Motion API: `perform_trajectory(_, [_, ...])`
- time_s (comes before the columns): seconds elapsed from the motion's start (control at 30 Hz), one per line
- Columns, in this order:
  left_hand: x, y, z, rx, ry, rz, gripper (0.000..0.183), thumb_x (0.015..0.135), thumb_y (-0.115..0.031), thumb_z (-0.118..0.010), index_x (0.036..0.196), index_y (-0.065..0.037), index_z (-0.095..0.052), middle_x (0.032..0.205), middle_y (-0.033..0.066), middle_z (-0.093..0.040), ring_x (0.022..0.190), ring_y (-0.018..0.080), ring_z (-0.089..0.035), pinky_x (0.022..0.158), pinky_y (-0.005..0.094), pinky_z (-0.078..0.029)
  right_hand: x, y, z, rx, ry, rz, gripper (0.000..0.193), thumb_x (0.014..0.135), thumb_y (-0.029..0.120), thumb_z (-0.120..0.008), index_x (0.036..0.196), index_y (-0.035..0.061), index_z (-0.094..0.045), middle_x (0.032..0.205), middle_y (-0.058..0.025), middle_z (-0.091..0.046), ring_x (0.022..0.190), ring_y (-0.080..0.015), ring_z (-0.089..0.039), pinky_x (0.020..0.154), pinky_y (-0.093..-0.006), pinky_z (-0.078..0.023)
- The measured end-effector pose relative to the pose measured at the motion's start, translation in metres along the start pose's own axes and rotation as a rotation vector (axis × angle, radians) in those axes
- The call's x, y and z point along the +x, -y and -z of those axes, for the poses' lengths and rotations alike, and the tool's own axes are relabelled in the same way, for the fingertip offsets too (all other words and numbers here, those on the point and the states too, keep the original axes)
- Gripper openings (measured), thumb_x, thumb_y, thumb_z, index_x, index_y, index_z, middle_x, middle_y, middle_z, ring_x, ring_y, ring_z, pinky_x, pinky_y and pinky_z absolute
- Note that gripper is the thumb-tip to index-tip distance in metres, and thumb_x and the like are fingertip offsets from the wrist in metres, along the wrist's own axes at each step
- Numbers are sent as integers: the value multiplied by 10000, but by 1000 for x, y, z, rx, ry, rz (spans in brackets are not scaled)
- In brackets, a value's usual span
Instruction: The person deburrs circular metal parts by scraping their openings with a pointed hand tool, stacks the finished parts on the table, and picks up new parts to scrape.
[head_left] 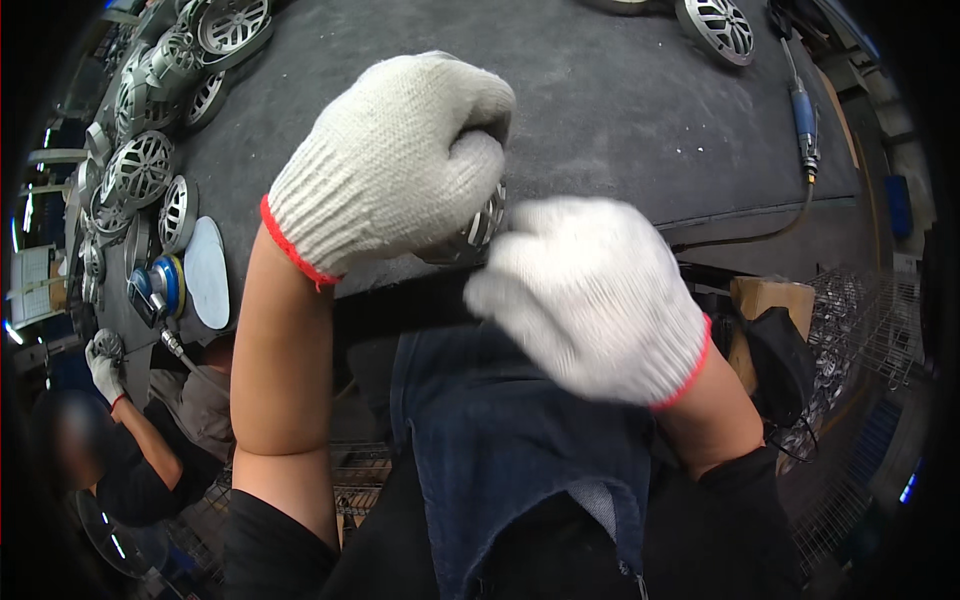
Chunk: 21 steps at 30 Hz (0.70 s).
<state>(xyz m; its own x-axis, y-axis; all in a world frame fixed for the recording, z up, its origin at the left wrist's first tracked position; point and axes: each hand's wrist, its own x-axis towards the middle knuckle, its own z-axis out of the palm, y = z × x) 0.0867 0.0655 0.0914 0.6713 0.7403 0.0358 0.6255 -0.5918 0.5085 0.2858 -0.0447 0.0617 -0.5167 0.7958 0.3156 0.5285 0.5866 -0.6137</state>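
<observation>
White knitted gloves with red cuffs cover both hands. My left hand [400,160] is closed around a round silver metal part with slotted openings [486,220], holding it tilted above the near edge of the workbench. Most of that part is hidden by the glove. Close beside it on the right is my right hand [590,295], slightly smeared by motion. Its fingers are curled in, and whatever they hold, if anything, is hidden.
Several slotted metal parts [140,168] are heaped along the left of the dark workbench [600,110]. Near them lie a blue sander [165,285] and a pale oval pad [207,272]. A slotted part [718,30] and a blue air tool [803,118] lie at right. A co-worker's gloved hand [105,370] holds a part.
</observation>
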Motion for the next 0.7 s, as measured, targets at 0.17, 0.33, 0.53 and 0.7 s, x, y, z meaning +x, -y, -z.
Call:
perform_trajectory(0.17, [0, 5, -6, 41, -17, -49, 227, 758, -66, -572, 867, 47, -736, 911, 187, -752, 936, 343, -737, 881, 461, -615, -4, 15, 7, -21, 193, -110, 248, 1038, 267, -771, 910, 57, -736, 854, -145, -678, 772, -374, -713, 699, -488, -573])
perform_trajectory(0.33, [-1, 3, -4, 29, -18, -47, 218, 749, -56, -578, 863, 44, -734, 927, 179, -757, 938, 345, -740, 878, 461, -614, 0, 2, -3, 1, -13, -56, 246, 1027, 293, -786, 933, 68, -756, 864, -138, -677, 784, -367, -719, 688, -482, -575])
perform_trajectory(0.53, [-2, -1, -4, -3, -27, -26, 180, 752, -47, -590, 838, 27, -730, 907, 172, -759, 949, 347, -745, 877, 459, -616, 2, -2, -3, 4, 21, -73, 213, 1006, 266, -795, 955, 62, -758, 885, -153, -694, 813, -376, -738, 718, -495, -598])
perform_trajectory(0.7, [-8, -2, -5, 50, -62, -112, 156, 753, -38, -586, 819, 21, -714, 899, 175, -758, 973, 338, -752, 895, 463, -621, 2, 11, 10, -65, 147, -136, 232, 1025, 261, -785, 972, 39, -744, 906, -156, -707, 860, -380, -752, 735, -487, -609])
